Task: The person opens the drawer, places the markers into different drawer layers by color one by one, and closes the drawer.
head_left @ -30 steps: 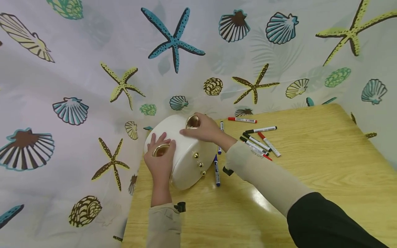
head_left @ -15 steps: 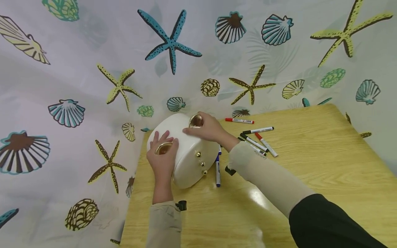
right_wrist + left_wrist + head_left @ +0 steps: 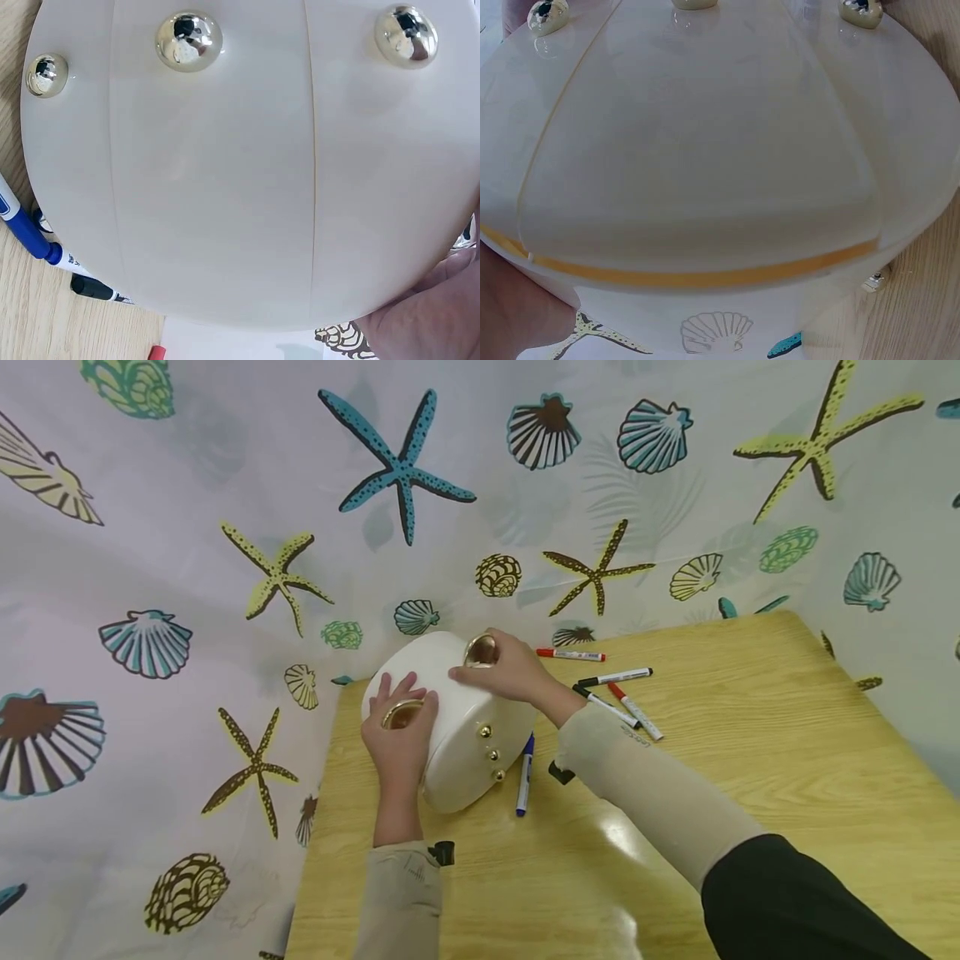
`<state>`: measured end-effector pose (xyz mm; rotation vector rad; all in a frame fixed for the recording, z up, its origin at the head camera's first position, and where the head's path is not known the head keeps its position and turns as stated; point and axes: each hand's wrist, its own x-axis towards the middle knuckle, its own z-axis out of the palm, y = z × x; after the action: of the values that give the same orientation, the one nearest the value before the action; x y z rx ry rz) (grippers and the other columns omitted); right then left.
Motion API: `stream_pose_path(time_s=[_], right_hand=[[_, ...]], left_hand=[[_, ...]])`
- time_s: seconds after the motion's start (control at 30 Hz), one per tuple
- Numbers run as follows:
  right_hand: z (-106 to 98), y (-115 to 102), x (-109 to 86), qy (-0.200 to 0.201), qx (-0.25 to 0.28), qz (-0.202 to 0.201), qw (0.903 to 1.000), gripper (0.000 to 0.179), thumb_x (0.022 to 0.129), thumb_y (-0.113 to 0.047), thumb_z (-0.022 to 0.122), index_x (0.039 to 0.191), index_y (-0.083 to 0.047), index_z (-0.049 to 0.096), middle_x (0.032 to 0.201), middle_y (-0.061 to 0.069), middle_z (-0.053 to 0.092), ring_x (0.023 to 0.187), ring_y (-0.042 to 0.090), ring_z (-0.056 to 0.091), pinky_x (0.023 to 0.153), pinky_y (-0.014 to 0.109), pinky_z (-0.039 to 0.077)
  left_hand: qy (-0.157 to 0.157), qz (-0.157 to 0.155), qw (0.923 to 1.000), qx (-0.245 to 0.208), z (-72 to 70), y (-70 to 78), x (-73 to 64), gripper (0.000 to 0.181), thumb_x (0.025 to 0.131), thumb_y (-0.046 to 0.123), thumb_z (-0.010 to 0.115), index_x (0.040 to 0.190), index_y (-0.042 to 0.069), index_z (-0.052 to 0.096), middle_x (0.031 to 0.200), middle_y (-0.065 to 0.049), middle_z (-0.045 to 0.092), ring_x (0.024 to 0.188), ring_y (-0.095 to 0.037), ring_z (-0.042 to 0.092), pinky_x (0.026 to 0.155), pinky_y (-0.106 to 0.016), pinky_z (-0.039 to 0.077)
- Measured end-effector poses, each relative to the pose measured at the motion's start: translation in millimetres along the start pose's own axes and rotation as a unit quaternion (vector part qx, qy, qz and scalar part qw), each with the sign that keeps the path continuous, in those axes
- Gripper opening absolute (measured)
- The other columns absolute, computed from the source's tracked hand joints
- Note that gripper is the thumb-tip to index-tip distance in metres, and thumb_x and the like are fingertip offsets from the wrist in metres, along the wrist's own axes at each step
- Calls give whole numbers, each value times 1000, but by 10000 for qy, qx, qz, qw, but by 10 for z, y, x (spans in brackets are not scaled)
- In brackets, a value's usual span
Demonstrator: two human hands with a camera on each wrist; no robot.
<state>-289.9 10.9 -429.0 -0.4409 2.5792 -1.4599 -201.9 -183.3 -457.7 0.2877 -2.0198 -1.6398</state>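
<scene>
A white, rounded box with gold ball knobs down its near side stands tilted on the table. Two gold-rimmed round openings show on its upper face. My left hand holds the box at the nearer opening, thumb and index finger about the gold rim, other fingers spread on the white surface. At the farther opening, my right hand grips the gold rim, with the thumb on the white face. Seams run across the box's white side in both wrist views. A blue marker lies beside the box.
Right of the box lie a red marker, a black marker, another black marker and another red marker on the wooden table. A shell-and-starfish patterned cloth hangs behind and at the sides.
The box has shifted right with both hands keeping hold. The blue marker beside it has turned and shifted right. Some markers are now hidden behind the box and right arm. The head view has turned slightly.
</scene>
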Motion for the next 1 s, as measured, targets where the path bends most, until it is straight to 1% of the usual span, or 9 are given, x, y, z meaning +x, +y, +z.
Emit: stream_pose_path(time_s=[0.13,0.27,0.57,0.8,0.87,1.0], right_hand=[[-9,23,7,14,55,30,10000,60,85,-61,80,122,-17,62,118,7,70,109,26,68,91,45,61],[-8,15,5,19,73,-6,10000,60,86,-60,80,121,-16,62,118,7,70,109,26,68,92,44,61],[-18,-11,-33,5,261,92,9996,59,87,-59,80,124,-17,61,123,7,69,114,26,67,96,46,60],[-8,24,-40,47,317,77,9995,59,86,-60,80,123,-18,61,121,5,68,112,25,66,95,46,59],[-1,40,-41,46,335,86,9994,60,86,-62,80,124,-19,61,121,5,68,113,26,65,95,46,59],[10,80,-59,79,374,146,9992,66,86,-64,79,130,-20,59,126,5,68,119,26,64,100,48,57]], left_hand=[[-49,-40,10000,24,15,0,3,23,88,36,87,98,16,84,126,12,78,149,3,44,136,-29,9],[-44,-18,10000,57,13,9,1,23,88,35,87,99,16,84,127,11,77,149,2,43,136,-29,9],[-128,5,9999,87,5,42,-4,23,89,36,86,100,15,84,128,12,77,150,2,42,136,-30,9],[-127,-100,9997,171,14,48,-11,24,89,37,86,101,17,84,129,15,76,150,4,41,136,-31,10],[-119,-70,9998,155,19,36,-11,24,89,37,86,101,16,84,129,14,76,150,3,42,136,-31,10],[-144,-69,9998,122,40,1,-9,25,89,38,86,101,16,84,129,12,77,151,2,42,136,-32,10]])
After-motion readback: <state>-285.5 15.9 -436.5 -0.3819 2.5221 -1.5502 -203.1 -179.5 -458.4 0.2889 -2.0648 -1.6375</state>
